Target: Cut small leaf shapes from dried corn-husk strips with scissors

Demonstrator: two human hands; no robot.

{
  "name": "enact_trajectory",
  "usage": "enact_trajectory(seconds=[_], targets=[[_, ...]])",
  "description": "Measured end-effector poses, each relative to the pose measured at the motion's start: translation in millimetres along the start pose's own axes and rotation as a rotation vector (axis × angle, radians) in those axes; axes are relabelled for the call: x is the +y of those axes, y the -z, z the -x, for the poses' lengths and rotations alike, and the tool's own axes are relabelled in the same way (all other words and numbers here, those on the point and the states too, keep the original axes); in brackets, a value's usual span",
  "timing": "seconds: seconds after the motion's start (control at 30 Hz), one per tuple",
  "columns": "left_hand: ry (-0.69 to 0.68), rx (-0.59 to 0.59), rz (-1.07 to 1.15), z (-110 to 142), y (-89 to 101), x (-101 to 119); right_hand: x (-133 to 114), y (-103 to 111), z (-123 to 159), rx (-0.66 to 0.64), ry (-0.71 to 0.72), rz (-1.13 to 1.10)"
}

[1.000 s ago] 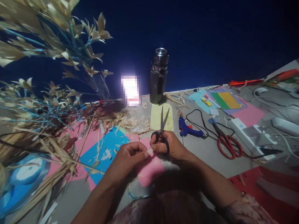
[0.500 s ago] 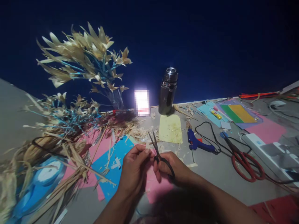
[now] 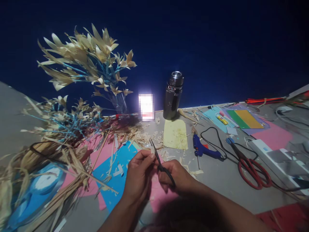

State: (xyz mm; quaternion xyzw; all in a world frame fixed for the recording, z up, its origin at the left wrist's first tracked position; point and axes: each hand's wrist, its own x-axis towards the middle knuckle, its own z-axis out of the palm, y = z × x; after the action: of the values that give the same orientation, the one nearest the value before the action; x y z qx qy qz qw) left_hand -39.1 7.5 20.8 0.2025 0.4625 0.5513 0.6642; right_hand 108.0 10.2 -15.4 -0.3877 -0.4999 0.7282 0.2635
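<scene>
My right hand (image 3: 177,175) is wrapped round the handles of small black scissors (image 3: 156,155), whose blades are nearly together and point up and away. Close beside the blades, my left hand (image 3: 138,174) has its thumb and fingers pinched on a small pale piece of husk (image 3: 153,150), mostly hidden by the fingertips. Under both hands lies pink paper (image 3: 160,193), with a blue sheet (image 3: 108,174) to the left. Pale husk scraps (image 3: 142,137) are scattered just beyond the hands.
At left stand husk flowers (image 3: 96,48) on blue stems, near dry husk strips (image 3: 72,161) and a blue tape dispenser (image 3: 36,196). A flask (image 3: 172,96) and glowing blurred object (image 3: 146,108) stand behind. Rightward are a glue gun (image 3: 205,151), red-handled scissors (image 3: 253,170) and a power strip (image 3: 270,158).
The scissor blades have come together from a wider spread, and the scissors have turned slightly left. My right fingers have curled in. My left hand keeps its pinch in nearly the same place.
</scene>
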Motion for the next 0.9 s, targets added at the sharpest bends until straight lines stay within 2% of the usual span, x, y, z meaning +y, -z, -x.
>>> enact_trajectory(seconds=[0.33,0.57,0.7,0.9], targets=[[0.012,-0.013,-0.011,-0.5,1.7,0.8,1.2,-0.6,-0.8,-0.002,-0.024,-0.016],[0.087,-0.149,-0.142,2.2,13.4,-4.7,-7.7,6.7,-2.8,0.307,0.109,-0.176],[0.097,-0.241,-0.272,2.6,16.4,-9.9,-13.1,11.3,-0.2,0.331,0.138,-0.172],[0.088,-0.279,-0.172,5.2,12.6,-11.8,-12.8,8.7,-0.8,0.396,0.156,-0.295]])
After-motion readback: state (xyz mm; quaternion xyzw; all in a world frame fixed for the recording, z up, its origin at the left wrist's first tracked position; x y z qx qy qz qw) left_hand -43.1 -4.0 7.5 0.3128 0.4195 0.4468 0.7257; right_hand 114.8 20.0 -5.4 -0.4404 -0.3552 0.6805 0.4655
